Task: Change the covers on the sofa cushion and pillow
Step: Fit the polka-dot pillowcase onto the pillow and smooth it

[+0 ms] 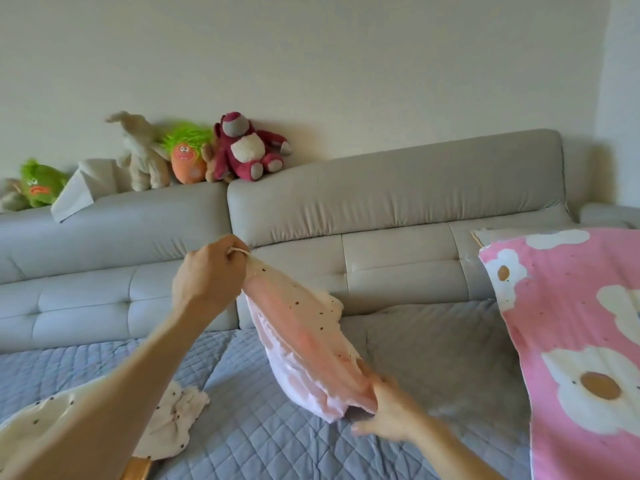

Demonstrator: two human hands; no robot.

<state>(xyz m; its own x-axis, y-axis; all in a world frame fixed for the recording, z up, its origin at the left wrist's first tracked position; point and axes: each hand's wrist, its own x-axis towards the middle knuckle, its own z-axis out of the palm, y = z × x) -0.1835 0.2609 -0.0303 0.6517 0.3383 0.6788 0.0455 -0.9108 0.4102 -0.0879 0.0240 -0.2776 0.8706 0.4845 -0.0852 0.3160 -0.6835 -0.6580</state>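
Mid-swap, my left hand (207, 276) pinches the dotted cover (289, 295), my right hand (392, 408) grips the pillow (298, 378); steady tugging likely next.

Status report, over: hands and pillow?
Left hand pinches dotted cover corner. Right hand grips pillow bottom. Nothing in the way.

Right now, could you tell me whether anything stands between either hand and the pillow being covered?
Nothing visible does: the left hand pinches the dotted cover at its top corner, and the right hand grips the pillow lower down.
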